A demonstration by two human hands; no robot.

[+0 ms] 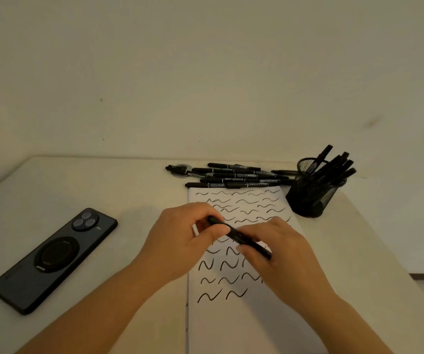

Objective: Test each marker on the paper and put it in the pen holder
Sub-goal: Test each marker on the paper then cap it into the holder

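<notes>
A black marker lies slanted between both hands, above the white paper. My left hand pinches its upper left end. My right hand grips its lower right part. The paper carries several rows of black squiggles. A pile of several black markers lies at the paper's far edge. The black mesh pen holder stands at the paper's far right corner with several markers in it.
A black phone lies face down on the left of the white table. The table's right edge runs slanted past the pen holder. A plain wall rises behind the table.
</notes>
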